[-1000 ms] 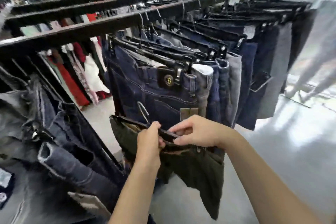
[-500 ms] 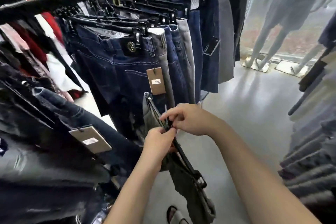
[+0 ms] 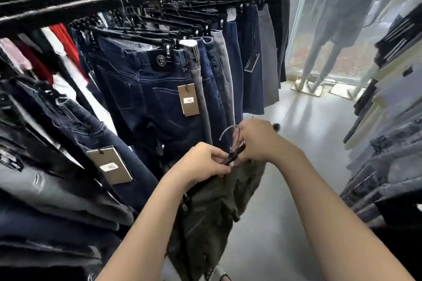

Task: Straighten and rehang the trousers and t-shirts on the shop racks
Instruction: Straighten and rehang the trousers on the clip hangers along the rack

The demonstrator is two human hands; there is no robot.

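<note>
olive trousers (image 3: 214, 212) hang below both hands' closed grip, left hand (image 3: 203, 164) and right hand (image 3: 258, 141), on black hanger (image 3: 235, 155).

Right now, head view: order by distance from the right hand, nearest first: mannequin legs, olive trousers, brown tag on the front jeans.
1. olive trousers: held on the hanger, directly under the right hand.
2. brown tag: up and left, on the front jeans.
3. mannequin legs: far right, by the window.

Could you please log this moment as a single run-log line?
left hand: gripping hanger | right hand: gripping hanger | olive trousers: hanging from hanger, off rack
</note>
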